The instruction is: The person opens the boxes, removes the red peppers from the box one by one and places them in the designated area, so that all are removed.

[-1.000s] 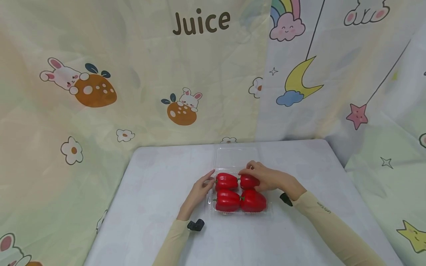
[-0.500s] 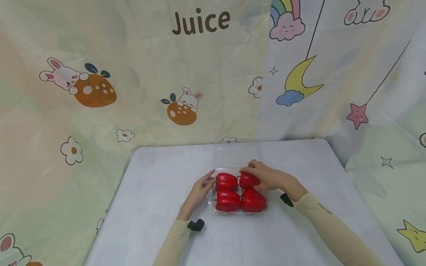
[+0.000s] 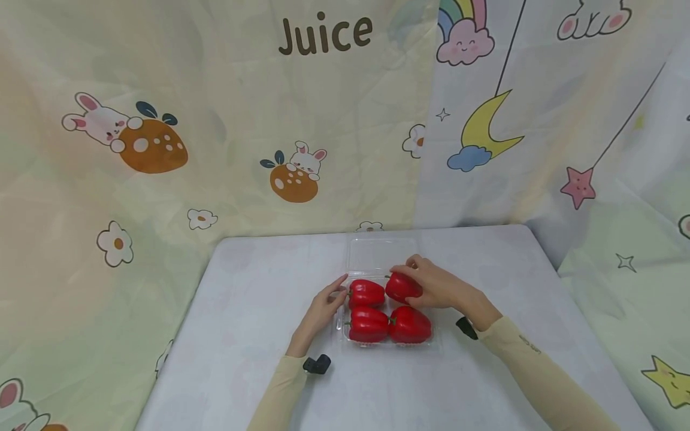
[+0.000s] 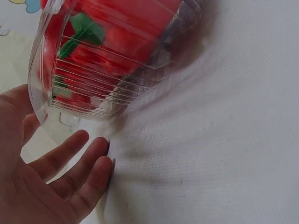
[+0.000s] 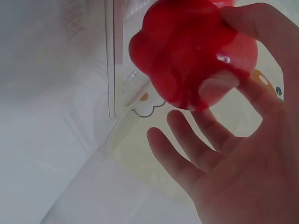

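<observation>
A clear plastic clamshell box (image 3: 438, 342) sits mid-table with its lid (image 3: 380, 254) folded open at the back. Three red bell peppers lie in it: back left (image 3: 366, 293), front left (image 3: 369, 324) and front right (image 3: 411, 325). My right hand (image 3: 426, 281) grips the fourth red pepper (image 3: 401, 287) at the box's back right corner, held slightly above the others. In the right wrist view my fingers (image 5: 233, 154) curl round that pepper (image 5: 187, 56). My left hand (image 3: 330, 302) lies with straight fingers against the box's left wall; in the left wrist view the palm (image 4: 51, 182) sits beside the ribbed box (image 4: 93, 88).
The box stands on a table covered with a pale cloth (image 3: 253, 311). Bare cloth lies to the left, right and front of the box. A printed cartoon curtain (image 3: 215, 120) hangs close behind the table's far edge.
My right hand has lifted the back right pepper slightly up and toward the back. The left hand and the other peppers have stayed put.
</observation>
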{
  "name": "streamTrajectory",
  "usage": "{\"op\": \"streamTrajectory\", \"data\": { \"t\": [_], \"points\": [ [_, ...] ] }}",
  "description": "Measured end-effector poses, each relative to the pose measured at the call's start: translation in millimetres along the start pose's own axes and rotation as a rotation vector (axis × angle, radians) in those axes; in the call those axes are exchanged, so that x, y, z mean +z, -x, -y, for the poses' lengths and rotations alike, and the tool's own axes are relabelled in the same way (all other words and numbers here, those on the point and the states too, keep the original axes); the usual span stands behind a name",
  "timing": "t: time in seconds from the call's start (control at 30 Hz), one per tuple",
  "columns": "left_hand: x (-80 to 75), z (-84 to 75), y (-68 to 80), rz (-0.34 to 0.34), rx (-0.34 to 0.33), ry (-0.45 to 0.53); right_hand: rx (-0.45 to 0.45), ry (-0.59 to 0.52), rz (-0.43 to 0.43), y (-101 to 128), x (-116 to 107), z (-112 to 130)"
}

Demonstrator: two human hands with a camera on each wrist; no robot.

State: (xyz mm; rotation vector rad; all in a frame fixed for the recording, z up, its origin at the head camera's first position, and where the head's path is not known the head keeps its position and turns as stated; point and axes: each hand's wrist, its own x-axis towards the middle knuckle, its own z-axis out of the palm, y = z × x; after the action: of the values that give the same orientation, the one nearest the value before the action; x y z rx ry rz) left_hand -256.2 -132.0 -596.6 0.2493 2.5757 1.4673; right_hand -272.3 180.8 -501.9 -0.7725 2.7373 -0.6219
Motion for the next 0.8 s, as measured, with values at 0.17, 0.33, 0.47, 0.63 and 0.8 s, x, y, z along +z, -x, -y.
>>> {"op": "streamTrajectory", "data": {
  "t": [0.17, 0.33, 0.47, 0.63, 0.8],
  "points": [
    [-0.4, -1.3, 0.3, 0.002, -0.011, 0.006, -0.004, 0.008, -0.056, 2.4, 1.8, -1.3],
    [-0.8, -1.7, 0.4, 0.002, -0.007, -0.001, 0.001, 0.004, -0.104, 5.9, 2.5, -2.5],
    [-1.1, -1.3, 0.7, 0.001, 0.008, 0.002, 0.007, -0.004, -0.135, 8.0, 2.0, -3.5],
    [-0.8, -0.9, 1.0, 0.001, 0.012, 0.002, 0.024, -0.007, -0.159, 10.5, 0.0, -4.6],
    [-0.4, -0.6, 0.5, -0.002, 0.013, 0.002, 0.032, -0.001, -0.184, 11.8, -1.3, -7.9]
  ]
}}
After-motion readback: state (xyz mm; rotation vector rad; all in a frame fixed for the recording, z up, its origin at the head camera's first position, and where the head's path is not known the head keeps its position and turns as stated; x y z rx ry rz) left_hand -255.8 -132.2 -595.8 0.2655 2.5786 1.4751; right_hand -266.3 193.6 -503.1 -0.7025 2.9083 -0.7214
